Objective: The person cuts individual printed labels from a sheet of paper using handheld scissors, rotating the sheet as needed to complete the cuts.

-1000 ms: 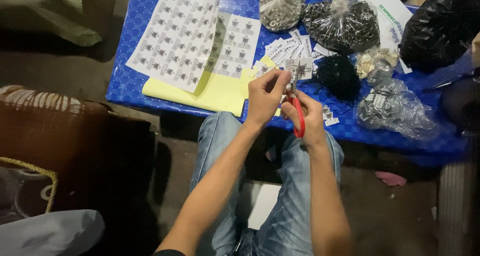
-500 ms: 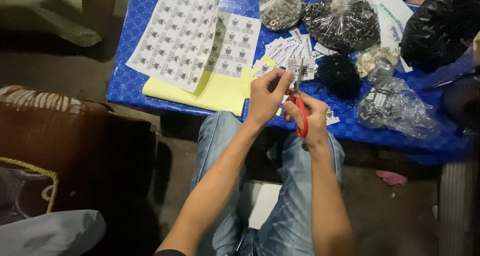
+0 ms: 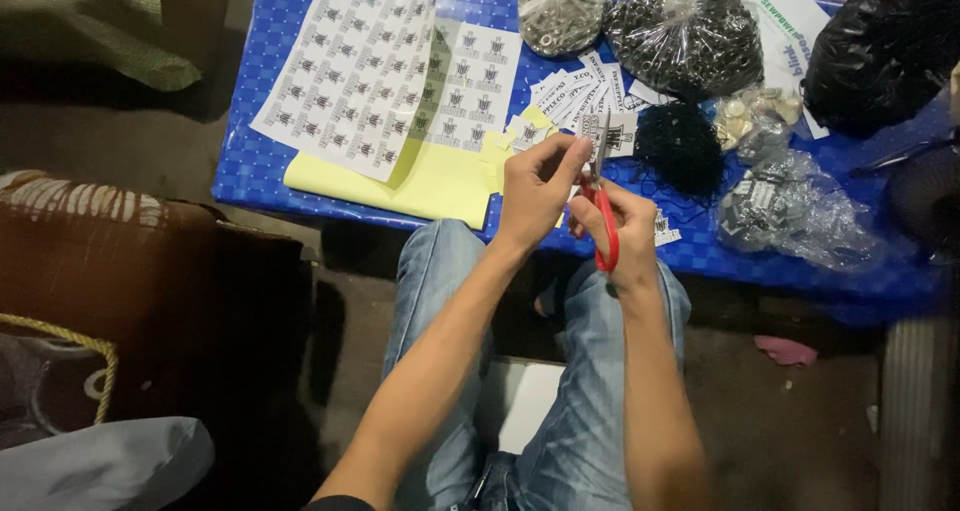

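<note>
Red-handled scissors [image 3: 604,206] gripped in the right hand [image 3: 625,236] point up and away over the blue bench [image 3: 250,171] edge, blades meeting a small printed label [image 3: 592,131] pinched by left hand [image 3: 535,186] fingers.

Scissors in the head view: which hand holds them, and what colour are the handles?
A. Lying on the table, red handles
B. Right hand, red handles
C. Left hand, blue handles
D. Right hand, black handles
B. The right hand grips the red-handled scissors, blades pointing up at a small printed paper strip pinched by the left hand over the blue table.
</note>
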